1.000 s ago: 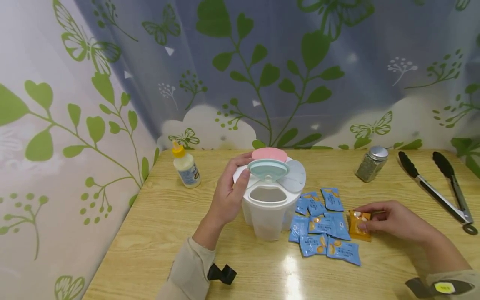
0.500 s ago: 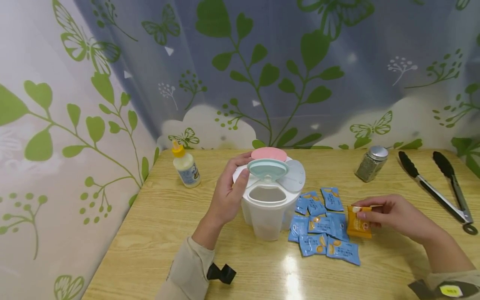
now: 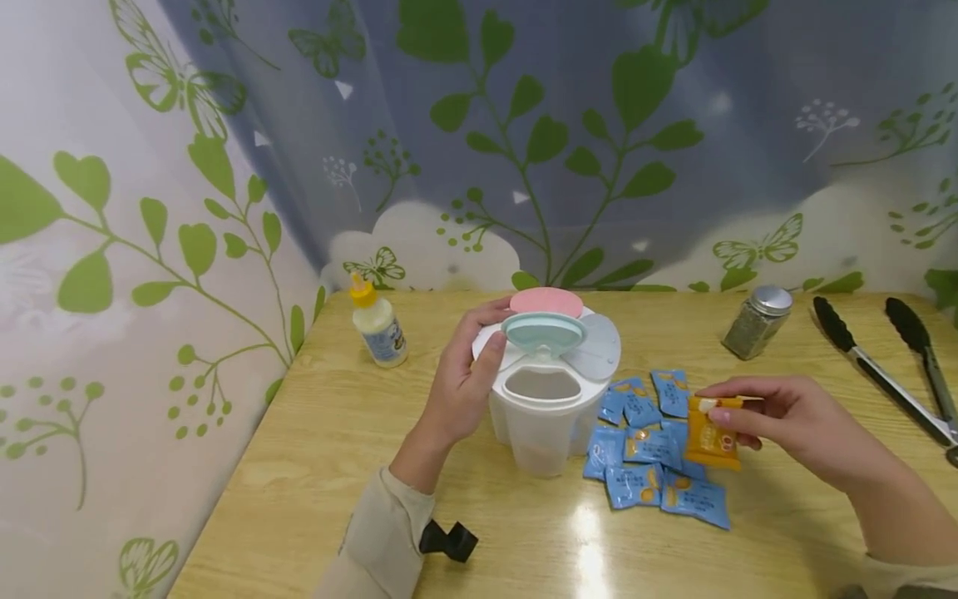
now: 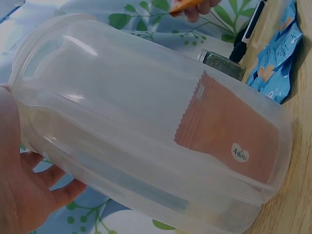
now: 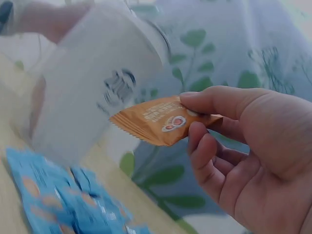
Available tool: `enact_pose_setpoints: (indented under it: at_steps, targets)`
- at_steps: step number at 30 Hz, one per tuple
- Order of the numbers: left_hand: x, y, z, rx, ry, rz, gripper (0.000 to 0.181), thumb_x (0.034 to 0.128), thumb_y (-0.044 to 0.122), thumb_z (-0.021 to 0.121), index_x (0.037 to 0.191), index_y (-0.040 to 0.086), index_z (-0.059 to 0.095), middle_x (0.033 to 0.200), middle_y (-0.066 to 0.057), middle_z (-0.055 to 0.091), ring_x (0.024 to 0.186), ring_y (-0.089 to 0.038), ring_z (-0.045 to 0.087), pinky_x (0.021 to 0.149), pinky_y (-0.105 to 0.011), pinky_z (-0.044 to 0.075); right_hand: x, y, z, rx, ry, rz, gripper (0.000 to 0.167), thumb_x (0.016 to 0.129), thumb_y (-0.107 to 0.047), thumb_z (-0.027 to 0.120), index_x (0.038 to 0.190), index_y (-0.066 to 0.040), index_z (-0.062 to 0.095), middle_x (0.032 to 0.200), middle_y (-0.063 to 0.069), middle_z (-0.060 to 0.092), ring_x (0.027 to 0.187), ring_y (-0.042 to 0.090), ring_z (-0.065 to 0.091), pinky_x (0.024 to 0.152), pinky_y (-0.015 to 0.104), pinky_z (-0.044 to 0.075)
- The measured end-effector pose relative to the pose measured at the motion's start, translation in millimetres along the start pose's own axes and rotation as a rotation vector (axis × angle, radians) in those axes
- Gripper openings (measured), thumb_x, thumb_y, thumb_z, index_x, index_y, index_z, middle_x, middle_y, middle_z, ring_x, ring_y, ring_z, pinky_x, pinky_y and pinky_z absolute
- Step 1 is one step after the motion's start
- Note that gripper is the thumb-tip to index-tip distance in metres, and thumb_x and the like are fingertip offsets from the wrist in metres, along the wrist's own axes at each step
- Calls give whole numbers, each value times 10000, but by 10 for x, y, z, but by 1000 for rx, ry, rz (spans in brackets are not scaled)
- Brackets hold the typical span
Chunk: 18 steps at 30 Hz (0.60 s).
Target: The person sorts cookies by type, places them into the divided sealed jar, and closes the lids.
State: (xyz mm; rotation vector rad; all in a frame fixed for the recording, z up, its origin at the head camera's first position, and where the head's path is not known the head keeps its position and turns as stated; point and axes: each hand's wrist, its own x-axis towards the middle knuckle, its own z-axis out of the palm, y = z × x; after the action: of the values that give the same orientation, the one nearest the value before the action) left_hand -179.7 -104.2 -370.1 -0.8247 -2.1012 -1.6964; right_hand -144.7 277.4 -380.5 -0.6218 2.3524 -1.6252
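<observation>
R hand [image 3: 793, 428], right of the container [image 3: 540, 445], has thumb & fingers pinched on an orange pkt [image 3: 707, 445]. Per right wrist view, pkt is held up off the counter [image 3: 299, 507], w/ its crimped end sticking out twd the container. In head view it overlaps the R edge of the blue pkts [image 3: 651, 447], which lie in a loose cluster just R of the container, some on top of others.

L hand [image 3: 460, 378] grips the container's L side near the top, thumb up by the rim, fingers wrapped round the back. Container itself = whitish, see-through, stands on the counter; dark lettering on the wall facing the R hand. Lid has pink flap [image 3: 546, 302] at back, grey-blue flap [image 3: 595, 345] at R; mint flap [image 3: 545, 333] is tipped up behind the open front mouth. Thru the wall, L wrist view shows a 2nd orange pkt [image 4: 224, 136] at the container's bottom.

Others: yellow-capped bottle [image 3: 382, 333] L of & apart from container; metal-topped jar [image 3: 756, 324] to its R & a bit farther back, upright; black-tipped tongs [image 3: 891, 389] well R of it, arms spread.
</observation>
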Motion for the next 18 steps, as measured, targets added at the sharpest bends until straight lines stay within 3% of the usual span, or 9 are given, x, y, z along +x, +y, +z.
enact_pose_setpoints:
  at_steps: [3,7,10,13,18]
  targets:
    - [-5,6,-8,-1,1,0,314,1064,239,410,1264,31,533,1466,-95,514,1412,-204,447,1193,-422,351,46,-117,89,27,1,-60,256,975,53,549,1209,32,653,841,-50,662,640,225,542,545,371,446]
    - [4,6,2,-1,-1,1,326,1064,257,412,1261,27,533,1460,-100,517,1412,-199,448,1197,-412,345,108,-290,192,84,83,-114,261,959,90,553,1175,12,677,861,-37,668,638,188,526,529,348,427]
    - [2,3,4,-3,1,1,333,1065,267,415,1259,23,532,1464,-106,513,1415,-207,446,1198,-414,345,194,-428,270,193,147,-163,275,959,104,542,1171,4,686,884,-35,673,646,167,504,527,332,397]
    - [-4,4,2,-4,4,3,337,1064,271,416,1255,19,532,1465,-113,512,1414,-215,447,1197,-418,347,302,-566,338,355,146,-233,303,966,136,495,1171,18,683,912,-14,689,663,147,533,545,305,411]
    - [1,9,-4,5,5,-1,344,1066,280,413,1258,22,533,1464,-112,515,1412,-210,450,1197,-415,345,483,-797,487,507,164,-312,322,962,165,465,1173,57,683,972,59,725,676,151,597,561,253,469]
